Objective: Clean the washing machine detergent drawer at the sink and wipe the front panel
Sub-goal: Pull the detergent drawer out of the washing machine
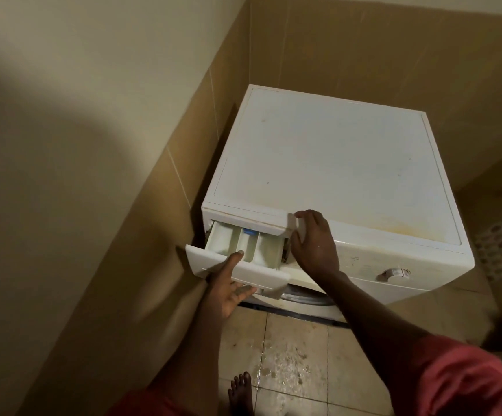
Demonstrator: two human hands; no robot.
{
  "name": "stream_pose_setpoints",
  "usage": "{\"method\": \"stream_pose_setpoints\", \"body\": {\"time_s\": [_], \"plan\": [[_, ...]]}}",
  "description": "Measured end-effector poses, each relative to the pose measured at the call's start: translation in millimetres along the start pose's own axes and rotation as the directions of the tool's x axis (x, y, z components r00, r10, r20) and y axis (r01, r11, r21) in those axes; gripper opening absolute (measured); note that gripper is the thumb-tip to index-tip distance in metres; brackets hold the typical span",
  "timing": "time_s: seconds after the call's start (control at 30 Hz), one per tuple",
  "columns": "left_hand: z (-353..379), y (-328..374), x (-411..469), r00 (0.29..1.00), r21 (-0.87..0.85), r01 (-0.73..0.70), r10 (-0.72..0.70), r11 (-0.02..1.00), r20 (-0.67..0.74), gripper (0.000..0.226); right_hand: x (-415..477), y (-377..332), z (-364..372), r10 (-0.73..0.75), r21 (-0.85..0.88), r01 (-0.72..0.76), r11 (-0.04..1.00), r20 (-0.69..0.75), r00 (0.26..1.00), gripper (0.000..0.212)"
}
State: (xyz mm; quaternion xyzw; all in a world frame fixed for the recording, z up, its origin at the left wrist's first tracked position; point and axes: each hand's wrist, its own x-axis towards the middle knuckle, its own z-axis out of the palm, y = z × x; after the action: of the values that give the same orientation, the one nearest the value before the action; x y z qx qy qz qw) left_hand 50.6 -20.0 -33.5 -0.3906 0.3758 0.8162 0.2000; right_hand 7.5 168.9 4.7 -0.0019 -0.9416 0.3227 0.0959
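My left hand (228, 288) grips the white plastic detergent drawer (245, 256) by its front plate, thumb on top, fingers (243, 291) curled beneath. The drawer sits half pulled out of the white front-loading washing machine (334, 163), its long axis running straight out of the slot toward me. My right hand (314, 241) rests open against the machine's front panel (364, 262) just beside the slot, fingers loosely bent, gripping nothing.

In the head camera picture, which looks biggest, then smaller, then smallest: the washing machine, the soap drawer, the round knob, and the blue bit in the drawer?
1. Washing machine
2. Soap drawer
3. Round knob and blue bit: both look tiny and about alike, so I won't rank them.
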Motion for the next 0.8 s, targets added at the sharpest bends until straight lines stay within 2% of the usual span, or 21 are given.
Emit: {"method": "stream_pose_setpoints", "body": {"time_s": [0.37,0.5,0.6,0.73,0.8], "plan": [[-27,-17,-17,1.000,-0.019,-0.001,0.000,1.000,-0.014,0.062,-5,-25,25,-0.098,0.021,0.096,0.995,0.146,0.984,0.018],[-35,-21,-20,1.000,-0.025,-0.002,0.002,1.000,-0.007,0.064,-11,-30,34,-0.085,-0.008,0.090,0.996,0.252,0.964,0.026],[-34,-22,-23,1.000,-0.035,-0.009,0.008,0.999,-0.011,0.065,-11,-32,39,-0.065,-0.073,0.100,0.992,0.386,0.920,0.040],[-34,-24,-23,1.000,-0.037,-0.010,0.009,0.999,-0.013,0.068,-8,-31,48,-0.002,-0.237,0.175,0.956,0.588,0.809,0.059],[-35,-24,-23,1.000,-0.027,-0.008,0.008,1.000,-0.007,0.067,-6,-32,52,0.025,-0.287,0.208,0.935,0.638,0.770,0.066]]}}
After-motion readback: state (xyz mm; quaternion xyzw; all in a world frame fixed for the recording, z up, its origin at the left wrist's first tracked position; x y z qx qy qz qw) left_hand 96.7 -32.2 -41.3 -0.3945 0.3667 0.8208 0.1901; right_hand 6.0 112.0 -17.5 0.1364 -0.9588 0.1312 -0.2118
